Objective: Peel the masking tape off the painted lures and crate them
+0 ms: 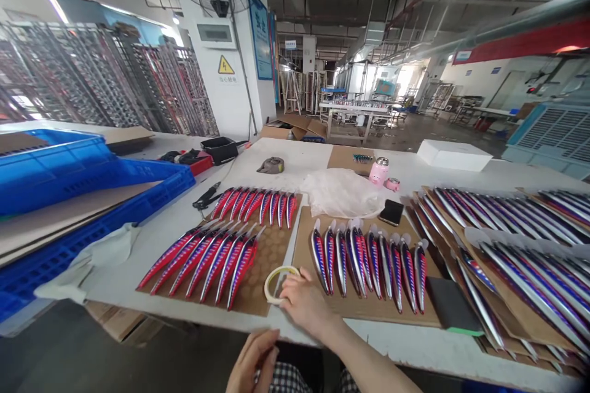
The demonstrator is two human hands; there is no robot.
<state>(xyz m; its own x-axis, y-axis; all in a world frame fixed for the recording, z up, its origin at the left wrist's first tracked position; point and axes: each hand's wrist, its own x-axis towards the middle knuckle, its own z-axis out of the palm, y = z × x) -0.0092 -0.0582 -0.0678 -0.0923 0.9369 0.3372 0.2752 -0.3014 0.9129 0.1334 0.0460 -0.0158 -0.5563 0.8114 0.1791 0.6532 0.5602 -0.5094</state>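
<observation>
My right hand (306,306) rests at the table's front edge, its fingers closed on the rim of a cream roll of tape (268,290). My left hand (253,359) hangs over my lap below the edge, loosely bent, thumb apart from the fingers, with nothing visible in it. Left of the tape, two rows of red, purple and black fishing lures (216,267) lie on a brown cardboard sheet (262,264). To the right, one row of similar lures (357,258) with clear lips lies on another cardboard sheet (378,313).
Stacked cardboard with many lures (530,276) fills the right side, beside a dark flat box (454,304). Behind are a plastic bag (338,190), a phone (391,212), a pink bottle (378,171) and a grey cap (273,164). Blue crates (152,196) and pliers (207,195) lie left.
</observation>
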